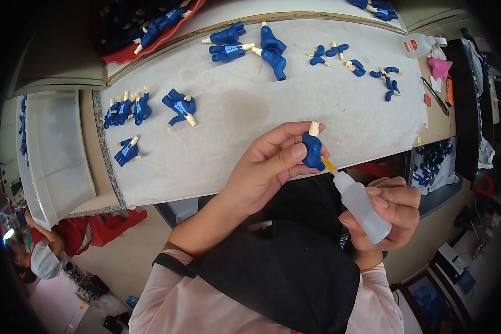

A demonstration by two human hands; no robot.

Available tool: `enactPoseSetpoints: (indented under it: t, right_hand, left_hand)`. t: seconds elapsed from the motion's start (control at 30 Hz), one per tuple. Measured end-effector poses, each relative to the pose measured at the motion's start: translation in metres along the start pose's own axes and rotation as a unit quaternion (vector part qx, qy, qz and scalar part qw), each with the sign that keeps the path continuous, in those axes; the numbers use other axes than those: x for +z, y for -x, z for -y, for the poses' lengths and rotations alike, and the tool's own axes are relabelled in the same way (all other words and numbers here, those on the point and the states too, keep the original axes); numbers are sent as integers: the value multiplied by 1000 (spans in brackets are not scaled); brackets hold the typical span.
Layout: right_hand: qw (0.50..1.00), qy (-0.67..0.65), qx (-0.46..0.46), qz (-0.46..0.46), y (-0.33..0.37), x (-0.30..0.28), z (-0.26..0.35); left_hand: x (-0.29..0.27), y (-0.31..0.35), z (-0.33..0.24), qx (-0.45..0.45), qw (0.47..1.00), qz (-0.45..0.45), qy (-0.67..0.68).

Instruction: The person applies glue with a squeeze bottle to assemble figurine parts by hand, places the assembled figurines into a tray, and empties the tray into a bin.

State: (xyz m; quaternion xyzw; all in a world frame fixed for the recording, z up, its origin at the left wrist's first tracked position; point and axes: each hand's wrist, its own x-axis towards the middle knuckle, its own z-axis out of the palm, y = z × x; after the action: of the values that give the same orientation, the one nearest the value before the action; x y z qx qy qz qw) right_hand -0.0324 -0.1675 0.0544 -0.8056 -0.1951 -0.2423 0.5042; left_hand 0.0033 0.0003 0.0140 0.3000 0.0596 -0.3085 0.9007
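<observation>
Over the table's near edge, my left hand [270,156] pinches a blue doll body part [313,148] with a cream-coloured peg pointing up. My right hand [392,214] is wrapped round a translucent white squeeze bottle [367,211], tilted up to the left. Its narrow yellow tip [329,165] meets or nearly meets the lower right side of the blue part; whether they touch I cannot tell. Beyond my hands, a doll torso with arms [179,107] lies on the white table covering [234,150]. More blue body pieces [271,50] lie at the back.
Several doll torsos [142,108] sit at the left, small blue arms [356,68] at the back right. A red tray [187,21] holds more pieces. A clear bottle [420,45], pink cloth [440,68] and orange cutter [449,92] line the right side. Another person [49,259] works far left.
</observation>
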Motion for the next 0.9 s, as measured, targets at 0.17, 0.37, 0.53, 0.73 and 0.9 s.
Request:
enactPoseSetpoints:
  t: [0.17, 0.37, 0.53, 0.73, 0.9]
  right_hand:
    - [1000, -11, 13, 0, -1, 0, 2]
    - [997, -36, 60, 19, 0, -2, 2]
    - [999, -28, 22, -17, 1, 3, -3]
    - [999, -29, 35, -30, 2, 3, -1]
    - [999, -12, 25, -23, 0, 4, -3]
  left_hand:
    - [0, 0, 0, -1, 1000, -1, -20]
    - [1, -1, 0, -25, 1000, 12, -13]
    - [2, -1, 1, -37, 999, 2, -11]
    - [2, -1, 1, -49, 999, 12, -9]
    - [1, -1, 1, -58, 998, 18, 14]
